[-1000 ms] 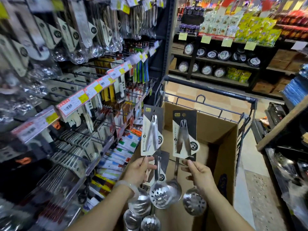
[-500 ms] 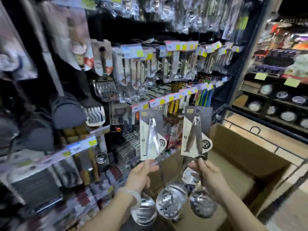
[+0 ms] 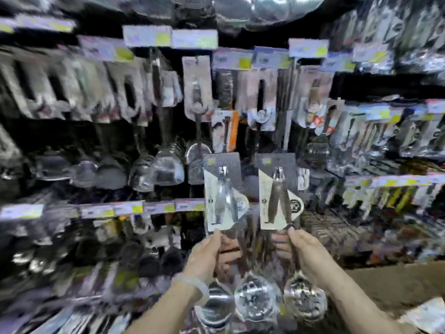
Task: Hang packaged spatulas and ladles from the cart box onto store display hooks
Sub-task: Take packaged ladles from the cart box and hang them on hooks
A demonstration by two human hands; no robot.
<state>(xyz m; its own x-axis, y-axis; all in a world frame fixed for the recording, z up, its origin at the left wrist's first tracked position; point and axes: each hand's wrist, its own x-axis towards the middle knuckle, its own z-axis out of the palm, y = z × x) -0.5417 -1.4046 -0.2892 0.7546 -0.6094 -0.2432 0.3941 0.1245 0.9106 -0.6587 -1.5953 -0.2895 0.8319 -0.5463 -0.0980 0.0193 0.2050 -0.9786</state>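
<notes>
My left hand (image 3: 212, 254) grips the handles of packaged ladles; their grey-and-white card (image 3: 222, 191) stands upright above my fingers and steel bowls (image 3: 216, 307) hang below my wrist. My right hand (image 3: 305, 254) grips another carded slotted ladle, its card (image 3: 278, 191) upright and its perforated bowl (image 3: 304, 301) hanging beneath. A third perforated bowl (image 3: 256, 297) hangs between my hands. Both cards are raised side by side in front of the display wall (image 3: 168, 131), level with a price-tag rail (image 3: 134, 209). The view is motion-blurred.
Hooks full of packaged ladles, skimmers and spatulas (image 3: 197, 88) cover the wall, with price tags (image 3: 168, 38) on rails above. Steel ladle bowls (image 3: 166, 167) hang just left of my cards. The brown cardboard box edge (image 3: 385, 285) sits at lower right.
My view has swung left from the cart to face the display wall squarely. Both hands have kept their packs and lifted them toward the hooks; the box has slid to the lower right.
</notes>
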